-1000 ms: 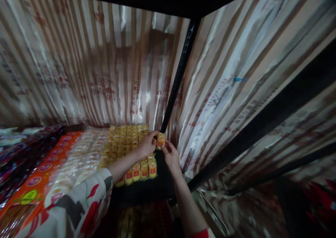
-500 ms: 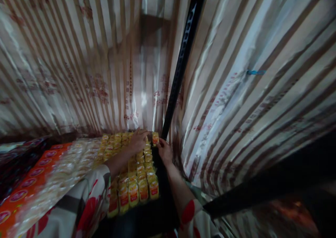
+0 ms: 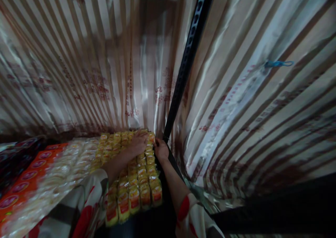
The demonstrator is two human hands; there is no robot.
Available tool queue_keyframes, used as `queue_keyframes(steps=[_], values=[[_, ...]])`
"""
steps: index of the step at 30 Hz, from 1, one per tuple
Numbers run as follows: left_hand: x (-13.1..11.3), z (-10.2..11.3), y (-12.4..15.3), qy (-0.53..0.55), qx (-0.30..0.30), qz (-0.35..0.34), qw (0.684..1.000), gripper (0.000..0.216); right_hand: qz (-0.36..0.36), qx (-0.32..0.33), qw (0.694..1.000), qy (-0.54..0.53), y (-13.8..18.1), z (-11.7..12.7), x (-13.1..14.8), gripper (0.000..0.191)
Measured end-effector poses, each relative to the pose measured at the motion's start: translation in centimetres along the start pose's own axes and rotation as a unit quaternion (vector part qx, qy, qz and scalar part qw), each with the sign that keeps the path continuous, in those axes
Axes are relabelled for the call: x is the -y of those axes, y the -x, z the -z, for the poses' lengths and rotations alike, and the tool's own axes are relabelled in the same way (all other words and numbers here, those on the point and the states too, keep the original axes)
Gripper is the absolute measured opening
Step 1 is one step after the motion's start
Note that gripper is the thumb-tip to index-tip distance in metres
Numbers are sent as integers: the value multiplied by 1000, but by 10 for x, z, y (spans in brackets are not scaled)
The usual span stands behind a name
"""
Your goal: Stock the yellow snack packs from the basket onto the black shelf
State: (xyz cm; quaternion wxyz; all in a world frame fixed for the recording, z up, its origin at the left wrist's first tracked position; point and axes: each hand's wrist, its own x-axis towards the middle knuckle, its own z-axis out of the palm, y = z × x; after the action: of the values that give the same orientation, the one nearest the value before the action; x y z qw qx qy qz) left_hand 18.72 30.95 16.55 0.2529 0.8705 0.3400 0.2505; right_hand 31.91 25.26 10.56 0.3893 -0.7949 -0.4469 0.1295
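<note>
Rows of small yellow snack packs in clear wrappers with red-orange labels lie on a dark shelf. My left hand lies flat over the far end of these rows, its fingers stretched to the right. At the far right corner, my right hand has its fingers closed at the right edge of one yellow snack pack, which sits in line with the rightmost row. The fingertips are dim and blurred.
Left of the yellow packs are rows of pale packs in clear wrap, then orange packs and dark packages. A black slotted post rises at the corner. Striped, printed sheeting hangs behind; a blue tie is on the right.
My right hand has moved the single yellow pack slightly left, up against the end of the rows. My left hand stays over the packs. The view has shifted a little.
</note>
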Motion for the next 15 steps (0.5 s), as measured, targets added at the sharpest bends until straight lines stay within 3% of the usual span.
queue_keyframes(steps=[7,15], values=[[-7,-1,3,-82,-58,-33,994,28,-16,-2,1000,18,0,-4,0,26],[-62,10,55,-33,-90,-67,993,34,41,-24,999,-15,9,-4,-11,27]])
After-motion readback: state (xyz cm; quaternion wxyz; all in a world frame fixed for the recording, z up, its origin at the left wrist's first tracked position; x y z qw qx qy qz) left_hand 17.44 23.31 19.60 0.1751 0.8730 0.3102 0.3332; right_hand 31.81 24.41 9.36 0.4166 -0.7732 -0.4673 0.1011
